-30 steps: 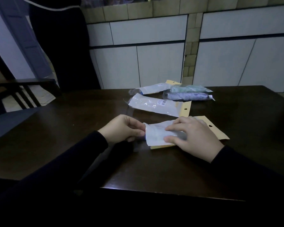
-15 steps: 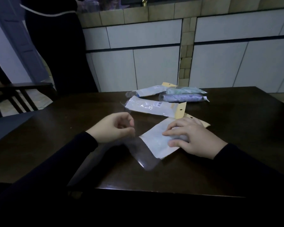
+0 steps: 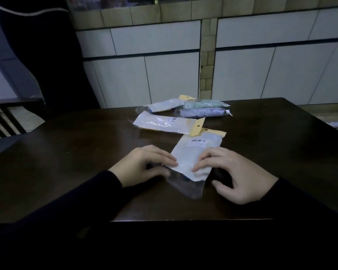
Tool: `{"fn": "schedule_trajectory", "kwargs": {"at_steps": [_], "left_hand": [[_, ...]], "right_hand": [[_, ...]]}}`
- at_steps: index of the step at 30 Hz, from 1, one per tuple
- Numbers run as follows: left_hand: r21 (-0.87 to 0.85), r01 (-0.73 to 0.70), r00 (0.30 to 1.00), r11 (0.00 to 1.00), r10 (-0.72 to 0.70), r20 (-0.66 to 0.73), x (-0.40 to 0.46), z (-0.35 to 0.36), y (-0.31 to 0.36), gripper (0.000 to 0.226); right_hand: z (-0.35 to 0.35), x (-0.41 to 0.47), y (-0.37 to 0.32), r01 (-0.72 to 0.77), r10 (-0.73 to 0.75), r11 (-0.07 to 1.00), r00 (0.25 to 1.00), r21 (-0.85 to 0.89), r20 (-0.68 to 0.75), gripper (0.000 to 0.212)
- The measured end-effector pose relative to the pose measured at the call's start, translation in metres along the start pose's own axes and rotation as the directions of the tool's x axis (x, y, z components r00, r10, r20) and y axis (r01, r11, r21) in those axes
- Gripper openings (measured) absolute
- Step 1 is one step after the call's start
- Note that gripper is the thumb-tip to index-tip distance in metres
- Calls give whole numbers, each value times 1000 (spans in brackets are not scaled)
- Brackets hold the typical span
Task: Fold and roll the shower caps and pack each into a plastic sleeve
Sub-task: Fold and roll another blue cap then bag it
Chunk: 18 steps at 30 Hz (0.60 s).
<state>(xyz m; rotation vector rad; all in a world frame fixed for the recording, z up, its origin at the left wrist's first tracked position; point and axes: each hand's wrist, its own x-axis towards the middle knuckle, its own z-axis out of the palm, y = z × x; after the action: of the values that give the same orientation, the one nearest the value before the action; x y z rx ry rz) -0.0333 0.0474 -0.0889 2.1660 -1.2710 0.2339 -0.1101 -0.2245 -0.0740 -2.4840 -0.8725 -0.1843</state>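
Note:
A plastic sleeve [image 3: 193, 152] with a white backing, a barcode label and a yellow header lies on the dark table [image 3: 66, 162], header pointing away from me. Its clear open end [image 3: 185, 185] points toward me. My left hand [image 3: 142, 165] pinches the sleeve's near left corner between forefinger and thumb. My right hand [image 3: 236, 172] presses its fingertips on the near right part, thumb on the table. Two rolled shower caps in sleeves, a green one [image 3: 203, 103] and a purple one [image 3: 201, 112], lie at the far side.
Two more flat sleeves lie beyond my hands, one [image 3: 164, 123] in the middle and one [image 3: 164, 105] further back. A dark chair [image 3: 8, 114] stands at the left. A person in dark clothes [image 3: 37, 55] stands at the back left by white cabinets [image 3: 154, 75].
The sleeve has swung from lying crosswise to pointing away from me, barcode now showing. My left hand moved back to its near corner; my right hand slid down to the near end.

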Motion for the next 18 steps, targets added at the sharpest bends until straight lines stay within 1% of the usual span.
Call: {"fn": "schedule_trajectory", "kwargs": {"at_steps": [1,4,6,9,11,12,14,15,16,18], "left_hand": [[-35,28,1000,999,-29,-11,0,1,-1,26],[-117,110,993,987,-113,-17,1,3,-3,22],[-154,152,988,976,-155,-6,2,3,-3,19],[-232,230,973,945,-228,34,4,2,0,19],[-275,275,961,921,-268,63,5,2,1,18],[-317,299,954,900,-292,70,5,1,0,16],[-412,336,938,847,-340,67,6,1,-2,12],[-442,342,934,829,-353,60,6,1,-2,14],[-451,345,931,823,-362,51,7,2,-1,14],[-446,339,931,828,-363,33,9,4,0,18]], "right_hand": [[0,1,1,-3,4,1000,1000,-22,6,36],[5,6,3,-9,6,997,999,-73,-41,42],[7,9,5,-19,12,998,995,-67,-96,36],[6,7,7,-57,49,997,989,-54,-142,33],[6,5,7,-57,57,998,986,2,-154,24],[5,5,8,-69,80,995,984,72,-160,21],[5,7,12,-119,162,967,969,223,-185,20],[4,8,13,-141,198,952,960,271,-199,21],[5,10,14,-151,216,945,954,291,-208,22],[8,12,13,-145,207,954,952,264,-225,19]]}}
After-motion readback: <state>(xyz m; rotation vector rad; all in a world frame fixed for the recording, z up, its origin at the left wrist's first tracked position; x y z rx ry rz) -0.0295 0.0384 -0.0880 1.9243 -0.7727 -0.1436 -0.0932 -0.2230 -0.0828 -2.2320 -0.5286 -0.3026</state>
